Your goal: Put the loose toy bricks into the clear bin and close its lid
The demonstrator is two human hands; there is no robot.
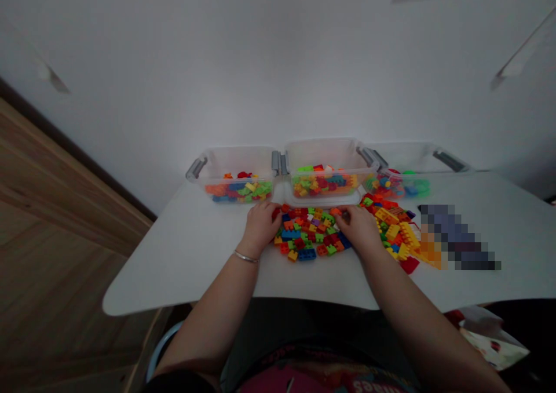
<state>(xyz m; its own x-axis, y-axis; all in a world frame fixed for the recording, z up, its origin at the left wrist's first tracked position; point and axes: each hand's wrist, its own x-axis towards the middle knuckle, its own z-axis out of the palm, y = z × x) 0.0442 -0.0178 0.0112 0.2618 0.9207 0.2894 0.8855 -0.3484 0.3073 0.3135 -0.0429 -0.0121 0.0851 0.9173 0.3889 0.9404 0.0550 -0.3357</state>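
Small toy building bricks (306,237) in many colours lie in a loose pile on the white table (174,265), between my two hands. My left hand (260,224), with a silver bracelet at the wrist, is at the pile's left edge. Its fingers are curled, and a red brick (277,212) shows at the fingertips. At the right edge, my right hand (361,226) pinches an orange brick (336,211) between thumb and fingers. Farther right, a second heap of bricks (393,230) reaches past my right wrist, with larger yellow and orange pieces.
Three clear plastic boxes with grey latches stand along the wall: a left box (238,156), a middle box (324,148) and a right box (408,154). Each holds coloured pieces. A dark pixelated object (458,236) lies at the right. Wooden furniture (56,207) stands left of the table.
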